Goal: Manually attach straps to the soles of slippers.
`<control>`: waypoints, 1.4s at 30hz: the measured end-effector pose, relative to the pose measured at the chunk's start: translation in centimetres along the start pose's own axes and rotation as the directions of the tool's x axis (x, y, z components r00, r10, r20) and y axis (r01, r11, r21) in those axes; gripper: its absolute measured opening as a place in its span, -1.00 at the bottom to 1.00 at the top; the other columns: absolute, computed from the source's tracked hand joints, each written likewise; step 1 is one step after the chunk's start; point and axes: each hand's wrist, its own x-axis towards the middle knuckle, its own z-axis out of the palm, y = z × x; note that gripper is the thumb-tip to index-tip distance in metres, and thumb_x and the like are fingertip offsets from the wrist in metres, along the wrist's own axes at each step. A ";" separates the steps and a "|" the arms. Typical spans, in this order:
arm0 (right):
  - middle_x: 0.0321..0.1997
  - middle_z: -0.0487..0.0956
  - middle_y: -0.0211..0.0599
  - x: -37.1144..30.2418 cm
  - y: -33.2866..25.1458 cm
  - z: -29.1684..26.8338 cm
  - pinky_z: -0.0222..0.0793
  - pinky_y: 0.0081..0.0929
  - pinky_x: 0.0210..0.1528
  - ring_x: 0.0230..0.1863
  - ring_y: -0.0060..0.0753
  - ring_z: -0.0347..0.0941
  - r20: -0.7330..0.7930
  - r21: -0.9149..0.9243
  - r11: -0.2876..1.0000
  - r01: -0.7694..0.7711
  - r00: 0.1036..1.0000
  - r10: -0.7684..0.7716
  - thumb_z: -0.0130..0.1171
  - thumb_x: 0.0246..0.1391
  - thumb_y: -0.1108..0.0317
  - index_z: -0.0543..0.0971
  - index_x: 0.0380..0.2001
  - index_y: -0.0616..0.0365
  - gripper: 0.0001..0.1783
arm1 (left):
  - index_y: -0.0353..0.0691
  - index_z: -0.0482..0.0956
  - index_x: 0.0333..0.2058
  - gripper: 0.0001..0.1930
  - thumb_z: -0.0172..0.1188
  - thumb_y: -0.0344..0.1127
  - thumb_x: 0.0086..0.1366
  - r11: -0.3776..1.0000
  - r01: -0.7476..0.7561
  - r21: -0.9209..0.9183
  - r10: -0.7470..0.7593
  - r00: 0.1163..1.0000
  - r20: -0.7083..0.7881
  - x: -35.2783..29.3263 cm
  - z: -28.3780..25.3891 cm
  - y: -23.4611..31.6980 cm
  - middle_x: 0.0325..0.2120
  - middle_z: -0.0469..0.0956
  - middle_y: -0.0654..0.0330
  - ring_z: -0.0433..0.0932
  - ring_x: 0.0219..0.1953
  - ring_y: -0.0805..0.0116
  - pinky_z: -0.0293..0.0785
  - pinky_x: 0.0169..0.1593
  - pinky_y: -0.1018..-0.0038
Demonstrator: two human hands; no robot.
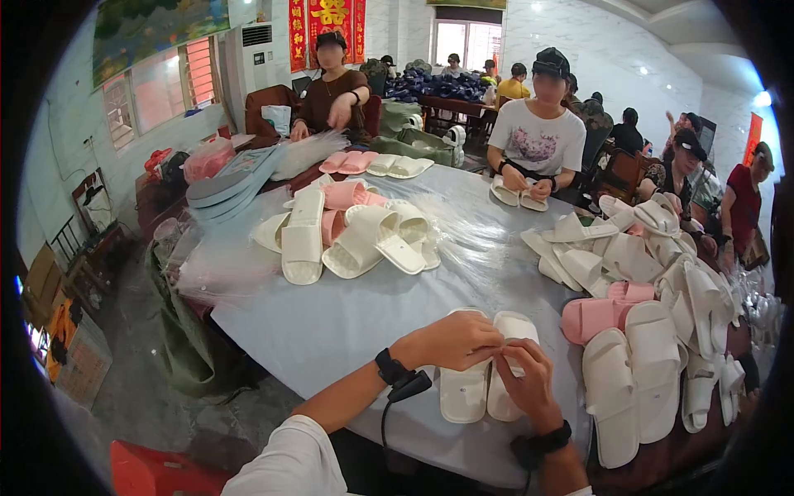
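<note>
In front of me a pair of cream-white slippers (463,398) lies side by side on the table, soles down. Over their straps, my left hand (451,340) is closed in a pinch. Its fingertips meet those of my right hand (527,374), which is also pinched, at the inner edges of the two straps. What the fingertips hold is too small to make out, and my hands cover part of the slippers. Both wrists wear black bands.
A heap of white slippers (616,248) with a pink pair (608,312) lies at my right; another pile (356,231) sits mid-table. Clear plastic bags (463,223) spread beside it. Grey-blue sheets (236,186) are stacked at far left. Two people work across the table (331,322).
</note>
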 end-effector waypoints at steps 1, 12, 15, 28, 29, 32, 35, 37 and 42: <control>-0.29 0.66 -0.27 0.0 0.1 0.1 0.53 -0.28 -0.27 -0.31 -0.13 0.61 -0.014 0.011 1.000 0.011 1.000 -0.010 0.46 -0.06 0.57 0.65 -0.38 0.17 -0.82 | -0.28 0.60 -0.26 -0.85 0.25 -0.31 0.38 1.000 -0.013 0.010 0.013 1.000 0.018 0.1 -0.2 0.0 -0.50 0.51 0.05 0.50 -0.36 -0.01 0.41 -0.22 0.21; -0.32 0.65 -0.26 -0.3 0.8 0.2 0.46 -0.24 -0.13 -0.21 -0.08 0.53 0.014 0.087 0.996 -0.026 1.000 0.025 0.44 -0.14 0.55 0.61 -0.43 0.19 -0.81 | -0.34 0.60 -0.21 -0.79 0.12 -0.29 0.47 0.827 0.306 -0.472 -0.239 0.951 0.198 -0.4 2.0 -1.3 -0.52 0.49 0.20 0.35 -0.46 0.45 0.33 -0.33 0.42; -0.34 0.62 -0.21 -0.5 1.6 0.6 0.45 -0.33 -0.14 -0.27 -0.20 0.55 0.028 0.251 0.963 -0.101 0.995 0.097 0.38 -0.07 0.54 0.60 -0.42 0.24 -0.87 | -0.34 0.59 -0.21 -0.77 0.12 -0.27 0.49 0.819 0.326 -0.472 -0.245 0.943 0.226 -0.5 2.2 -2.0 -0.51 0.47 0.28 0.33 -0.44 0.53 0.30 -0.35 0.46; -0.40 0.55 -0.33 -1.3 2.1 1.7 0.37 -0.44 -0.15 -0.28 -0.40 0.48 0.140 0.589 0.736 -0.333 0.940 0.312 0.22 -0.03 0.51 0.53 -0.47 0.24 -0.94 | -0.28 0.55 -0.30 -0.76 0.12 -0.23 0.51 0.781 0.335 -0.527 -0.250 0.941 0.228 -0.4 2.1 -1.4 -0.50 0.41 0.35 0.30 -0.42 0.57 0.27 -0.34 0.50; -0.40 0.52 -0.39 -1.3 2.0 1.7 0.35 -0.47 -0.16 -0.29 -0.47 0.46 0.141 0.630 0.696 -0.345 0.932 0.334 0.19 0.00 0.50 0.52 -0.47 0.23 -0.95 | -0.28 0.54 -0.31 -0.76 0.12 -0.23 0.51 0.778 0.329 -0.536 -0.250 0.944 0.216 -0.4 2.1 -1.3 -0.50 0.41 0.34 0.30 -0.42 0.56 0.27 -0.34 0.50; -0.40 0.48 -0.47 -1.5 2.3 1.5 0.31 -0.52 -0.18 -0.28 -0.56 0.41 0.229 0.691 0.594 -0.411 0.905 0.360 0.14 0.07 0.45 0.51 -0.48 0.21 -0.92 | -0.28 0.53 -0.31 -0.75 0.10 -0.22 0.52 0.792 0.306 -0.527 -0.234 0.951 0.202 -0.3 2.0 -1.1 -0.49 0.42 0.35 0.31 -0.42 0.54 0.28 -0.33 0.50; -0.37 0.49 -0.46 -2.3 3.6 1.2 0.29 -0.55 -0.19 -0.29 -0.58 0.39 0.344 0.759 0.367 -0.538 0.810 0.475 0.11 0.17 0.41 0.51 -0.46 0.21 -0.86 | -0.27 0.53 -0.28 -0.76 0.10 -0.21 0.52 0.849 0.280 -0.448 -0.217 0.958 0.187 -0.6 1.8 -1.9 -0.48 0.41 0.36 0.33 -0.41 0.54 0.30 -0.32 0.51; -0.37 0.49 -0.45 -2.3 3.9 1.0 0.30 -0.54 -0.18 -0.29 -0.58 0.39 0.216 0.744 0.486 -0.458 0.853 0.474 0.09 0.23 0.39 0.52 -0.43 0.21 -0.84 | -0.26 0.53 -0.24 -0.79 0.12 -0.23 0.50 0.702 0.367 -0.611 -0.361 0.922 0.139 -1.2 1.2 -2.6 -0.46 0.41 0.32 0.38 -0.37 0.55 0.36 -0.26 0.51; -0.33 0.53 -0.40 -1.5 3.0 0.9 0.31 -0.56 -0.17 -0.32 -0.55 0.41 -0.123 0.675 0.660 -0.331 0.831 0.543 0.10 0.25 0.41 0.55 -0.32 0.22 -0.89 | -0.24 0.55 -0.19 -0.77 0.30 -0.21 0.36 0.834 0.313 -0.455 -0.295 0.949 0.111 -0.6 -0.4 -1.7 -0.34 0.51 0.26 0.46 -0.27 0.39 0.45 -0.10 0.41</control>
